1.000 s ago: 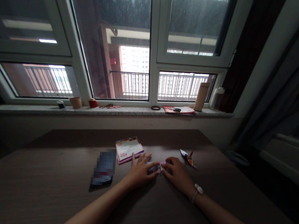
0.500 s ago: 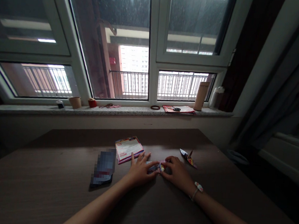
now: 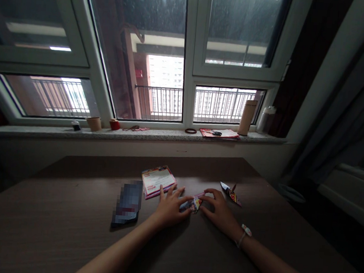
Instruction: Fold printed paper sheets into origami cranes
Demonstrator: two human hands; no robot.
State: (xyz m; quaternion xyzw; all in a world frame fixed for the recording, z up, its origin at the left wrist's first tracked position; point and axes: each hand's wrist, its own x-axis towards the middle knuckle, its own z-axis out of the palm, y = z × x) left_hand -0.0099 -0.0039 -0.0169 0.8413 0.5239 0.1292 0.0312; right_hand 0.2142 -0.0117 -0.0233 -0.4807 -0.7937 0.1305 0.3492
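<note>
A small piece of patterned folded paper (image 3: pixel 191 204) lies on the dark wooden table (image 3: pixel 67 228) between my two hands. My left hand (image 3: pixel 170 209) rests flat beside it, fingers spread, with the thumb tip pressing on the paper's left part. My right hand (image 3: pixel 219 211) presses down on the paper's right edge with curled fingertips. A bracelet sits on my right wrist. A finished folded paper crane (image 3: pixel 231 192) lies just right of my right hand.
A pack of coloured paper (image 3: pixel 158 181) lies beyond my left hand, and a dark blurred flat object (image 3: pixel 127 203) sits to its left. The windowsill (image 3: pixel 131 135) holds cups, a tall cylinder (image 3: pixel 245 117), scissors on red paper (image 3: pixel 219 133) and a ring.
My right hand has shifted slightly, its fingers stretching out more over the paper's right edge. My left hand stays in place.
</note>
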